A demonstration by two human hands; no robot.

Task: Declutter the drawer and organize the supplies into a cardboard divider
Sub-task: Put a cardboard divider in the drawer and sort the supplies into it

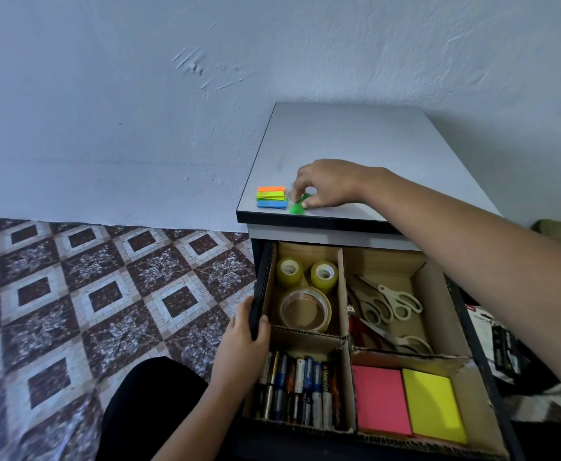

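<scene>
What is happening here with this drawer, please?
A person is sorting supplies into an open drawer. The right hand pinches green sticky flags on the cabinet top, beside a stack of coloured flags. The left hand grips the drawer's left edge. The cardboard divider in it already holds tape rolls, scissors, batteries and sticky note pads, each kind in its own compartment.

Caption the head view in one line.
Right hand pinches green sticky flags on the cabinet top; left hand grips the side of the open drawer holding the cardboard divider.
</scene>
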